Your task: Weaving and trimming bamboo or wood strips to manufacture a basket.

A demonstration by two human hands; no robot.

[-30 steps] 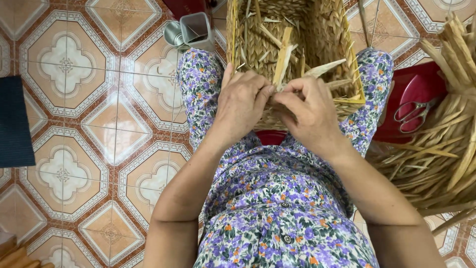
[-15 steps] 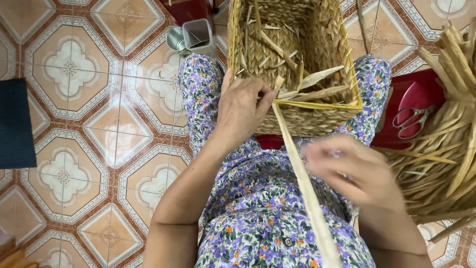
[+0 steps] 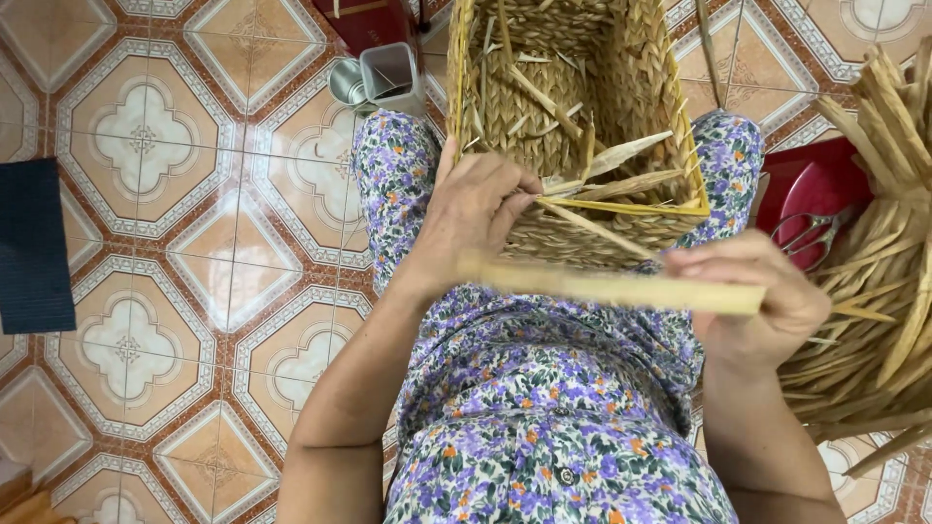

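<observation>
Your left hand (image 3: 481, 218) rests against the near wall of the woven basket (image 3: 582, 107), which sits on your lap between your knees. Its fingers are curled together, the tips pinched on the ends of the flat straw strands that stick out just under the basket's yellow rim (image 3: 631, 207). Your right hand (image 3: 762, 301) is off the basket's near right corner, well apart from the wall, with the fingers closed around one end of a long pale straw strip (image 3: 602, 286). That strip runs crosswise just in front of the basket's near wall, passing under your left wrist; it is blurred, so you cannot tell how it ends on the left.

Inside the basket lie loose cut bits of straw (image 3: 529, 87). To the right of the basket a heap of dried straw bundles (image 3: 888, 252) fans out, and between that heap and the basket a pair of scissors (image 3: 811, 233) lies on a red tray (image 3: 806, 184). Beyond the basket's far left corner stand a grey square cup (image 3: 393, 78) and a small metal cup (image 3: 348, 82) on the patterned tile floor (image 3: 175, 223). Far to the left of the basket lies a dark blue mat (image 3: 34, 247).
</observation>
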